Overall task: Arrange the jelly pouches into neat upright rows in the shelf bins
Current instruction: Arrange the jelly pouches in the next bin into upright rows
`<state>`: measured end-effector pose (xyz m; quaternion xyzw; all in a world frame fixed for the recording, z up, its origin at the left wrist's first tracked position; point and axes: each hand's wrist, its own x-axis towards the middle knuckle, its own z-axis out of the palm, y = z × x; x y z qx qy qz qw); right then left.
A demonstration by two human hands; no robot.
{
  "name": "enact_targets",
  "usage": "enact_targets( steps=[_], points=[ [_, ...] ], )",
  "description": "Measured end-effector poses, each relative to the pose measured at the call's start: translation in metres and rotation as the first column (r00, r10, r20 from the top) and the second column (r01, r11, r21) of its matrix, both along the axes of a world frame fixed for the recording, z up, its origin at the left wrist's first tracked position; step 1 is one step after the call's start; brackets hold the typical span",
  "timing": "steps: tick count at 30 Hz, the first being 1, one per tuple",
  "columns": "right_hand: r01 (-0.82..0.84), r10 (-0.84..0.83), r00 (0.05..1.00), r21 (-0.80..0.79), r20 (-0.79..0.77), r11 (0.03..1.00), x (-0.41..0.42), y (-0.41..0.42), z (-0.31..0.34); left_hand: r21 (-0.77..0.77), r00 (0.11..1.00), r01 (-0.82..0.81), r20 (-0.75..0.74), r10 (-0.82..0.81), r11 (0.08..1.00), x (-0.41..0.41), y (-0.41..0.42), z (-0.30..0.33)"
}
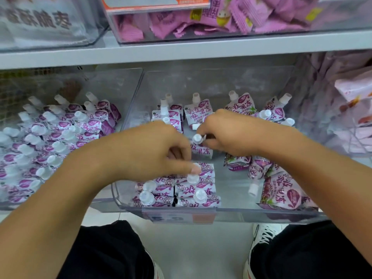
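Pouch upright, cap up | right hand grip pinches it | left hand grip unclear

I saw a grey lower shelf carrying clear plastic bins side by side. The middle bin sat at the shelf's front edge with a price tag clipped to its front wall; it held purple-and-white jelly pouches, some upright along its back wall, others lying flat near its right front corner. The left bin, touching it, was packed with the same pouches. Above, the upper shelf bore a bin of pink packets at its front edge.
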<state>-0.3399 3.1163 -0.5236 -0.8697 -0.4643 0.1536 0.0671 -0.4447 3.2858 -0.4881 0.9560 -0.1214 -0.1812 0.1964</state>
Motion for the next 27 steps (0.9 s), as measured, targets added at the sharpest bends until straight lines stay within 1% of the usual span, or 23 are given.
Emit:
enact_targets(
  steps=[1,2,3,4,6,8,9,10,11,12,13,14,16,17,19,21,22,23,24,25,26,27],
  points=[
    [-0.023,0.023,0.998,-0.002,-0.054,1.000,-0.002,-0.002,0.000,-0.025,0.993,-0.060,0.102,0.062,0.998,0.002,0.004,0.001],
    [-0.035,0.036,0.992,0.008,-0.118,0.999,-0.004,-0.004,0.001,-0.001,0.976,-0.099,0.197,0.097,0.995,0.003,0.008,0.001],
    [-0.031,0.035,0.983,0.030,-0.182,0.999,-0.004,-0.005,0.001,0.062,0.963,-0.120,0.249,0.101,0.991,0.004,0.010,0.001],
    [-0.016,0.028,0.969,0.049,-0.246,0.999,-0.004,-0.006,0.001,0.146,0.963,-0.121,0.259,0.080,0.982,0.004,0.011,-0.002],
    [0.012,0.000,0.932,0.031,-0.364,0.999,0.000,-0.008,0.003,0.281,0.973,-0.086,0.228,0.020,0.956,0.005,0.006,-0.012],
    [0.021,-0.022,0.914,-0.008,-0.405,1.000,0.006,-0.011,0.013,0.303,0.976,-0.050,0.217,-0.018,0.952,0.009,-0.003,-0.020],
    [0.039,-0.043,0.928,-0.018,-0.371,0.999,0.011,-0.014,0.021,0.301,0.978,-0.041,0.206,-0.023,0.953,0.012,-0.007,-0.022],
    [0.075,-0.078,0.957,-0.023,-0.278,0.997,0.016,-0.015,0.029,0.305,0.981,-0.036,0.194,-0.025,0.952,0.016,-0.011,-0.023],
    [0.117,-0.120,0.984,-0.028,-0.130,0.993,0.021,-0.014,0.034,0.309,0.982,-0.034,0.188,-0.026,0.950,0.018,-0.013,-0.024],
    [0.145,-0.145,0.989,-0.047,0.021,0.988,0.025,-0.012,0.036,0.309,0.982,-0.036,0.187,-0.024,0.950,0.021,-0.014,-0.024],
    [0.165,-0.153,0.980,-0.083,0.130,0.983,0.028,-0.008,0.031,0.300,0.982,-0.036,0.188,-0.022,0.953,0.022,-0.014,-0.024],
    [0.178,-0.152,0.971,-0.134,0.186,0.975,0.027,-0.002,0.024,0.291,0.982,-0.033,0.188,-0.023,0.956,0.024,-0.013,-0.024],
    [0.191,-0.137,0.964,-0.236,0.228,0.953,0.026,0.009,0.002,0.280,0.982,-0.026,0.187,-0.028,0.960,0.026,-0.010,-0.024],
    [0.196,-0.134,0.963,-0.264,0.235,0.944,0.025,0.012,-0.008,0.271,0.982,-0.027,0.188,-0.026,0.962,0.027,-0.008,-0.024],
    [0.215,-0.148,0.956,-0.266,0.251,0.940,0.028,0.012,-0.017,0.231,0.981,-0.035,0.196,-0.012,0.972,0.029,-0.006,-0.025],
    [0.231,-0.169,0.946,-0.211,0.275,0.950,0.033,0.010,-0.015,0.189,0.979,-0.041,0.206,0.001,0.981,0.030,-0.006,-0.025],
    [0.234,-0.190,0.946,-0.147,0.263,0.961,0.033,0.009,-0.010,0.180,0.979,-0.041,0.205,0.003,0.983,0.030,-0.006,-0.026],
    [0.241,-0.226,0.953,-0.051,0.204,0.969,0.034,0.008,-0.005,0.177,0.980,-0.038,0.201,0.001,0.983,0.030,-0.006,-0.027],
    [0.266,-0.271,0.959,0.071,0.085,0.961,0.033,0.008,0.002,0.177,0.981,-0.036,0.194,0.000,0.984,0.029,-0.006,-0.028],
    [0.314,-0.310,0.949,0.200,-0.055,0.928,0.029,0.009,0.007,0.174,0.983,-0.033,0.184,0.001,0.984,0.028,-0.007,-0.028],
    [0.377,-0.345,0.926,0.301,-0.156,0.876,0.024,0.013,0.010,0.166,0.986,-0.031,0.169,0.002,0.986,0.028,-0.006,-0.028],
    [0.422,-0.380,0.906,0.360,-0.184,0.832,0.020,0.017,0.010,0.156,0.988,-0.026,0.155,0.002,0.987,0.027,-0.006,-0.028]
  ],
)
